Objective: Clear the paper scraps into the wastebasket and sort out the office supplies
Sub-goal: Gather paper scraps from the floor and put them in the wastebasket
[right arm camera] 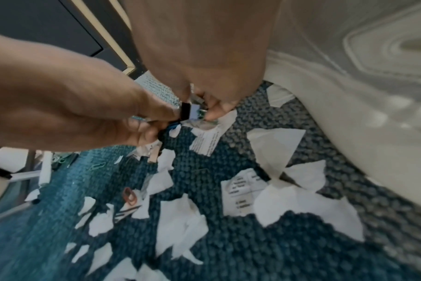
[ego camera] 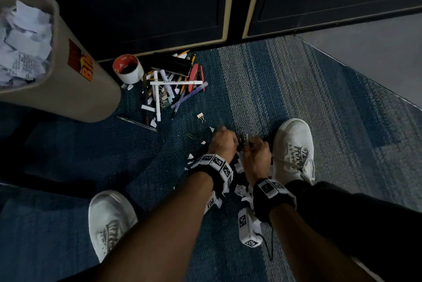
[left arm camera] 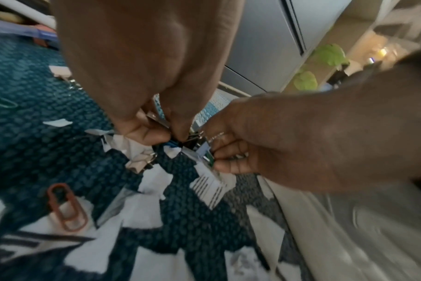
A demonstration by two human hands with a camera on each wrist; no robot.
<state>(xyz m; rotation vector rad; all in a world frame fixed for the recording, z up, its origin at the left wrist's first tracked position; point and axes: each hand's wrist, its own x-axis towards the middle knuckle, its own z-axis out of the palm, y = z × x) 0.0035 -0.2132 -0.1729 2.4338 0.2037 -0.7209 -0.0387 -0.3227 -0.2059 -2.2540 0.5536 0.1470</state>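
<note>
Binder clips [left arm camera: 195, 141]: small cluster pinched between both hands, low over the carpet [ego camera: 251, 89]; long axis and heading unreadable.
Left hand [ego camera: 222, 142]: fingertips closed on clips.
Right hand [ego camera: 257, 152]: fingertips closed on clips.
Paper scraps [right arm camera: 180, 228]: strewn beneath.
Wastebasket [ego camera: 75, 89]: far left, holding paper.

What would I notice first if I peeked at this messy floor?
Two hands, the left hand and right hand, pinch small binder clips together over torn paper scraps on the carpet. Farther off, a pile of pens lies beside a wastebasket full of paper.
</note>
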